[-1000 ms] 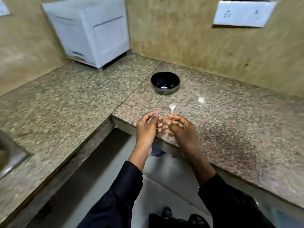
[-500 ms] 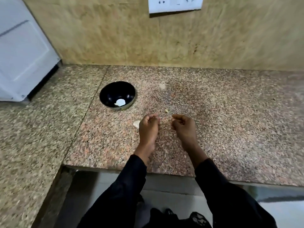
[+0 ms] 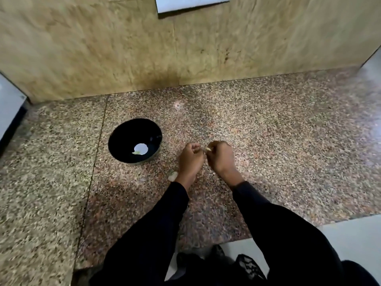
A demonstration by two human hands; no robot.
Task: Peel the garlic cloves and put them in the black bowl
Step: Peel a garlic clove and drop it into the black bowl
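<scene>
Comparing with a second ago: your hands have come off the counter edge and now work over the granite at the centre of the frame; half a second ago they were slightly apart, and now they have closed up until they touch.
Left hand (image 3: 190,159): your fingers are curled in tight, knuckles toward the camera; it seems to steady the same piece the other hand has, but what lies inside the curl is hidden, so you cannot tell for sure.
Right hand (image 3: 221,156): your fingers are curled, and a pale sliver, most likely the garlic clove (image 3: 208,149), shows pinched at the fingertips where the two hands meet.
Black bowl (image 3: 135,140): it sits left of centre in the frame, near your left hand but apart from it, with one white peeled piece (image 3: 140,149) already lying on its floor.
Loose clove (image 3: 172,176): a pale bit lies on the granite counter (image 3: 288,151) just lower left of your left wrist; whether it is a clove or shed skin is too blurred to tell.
Meaning for the task: you look to be mid-peel on another clove, with one in the bowl and at least this one left to drop in.
Watch: the bowl is a short reach up and to the left, so carry the clove over only once the skin is off.
</scene>
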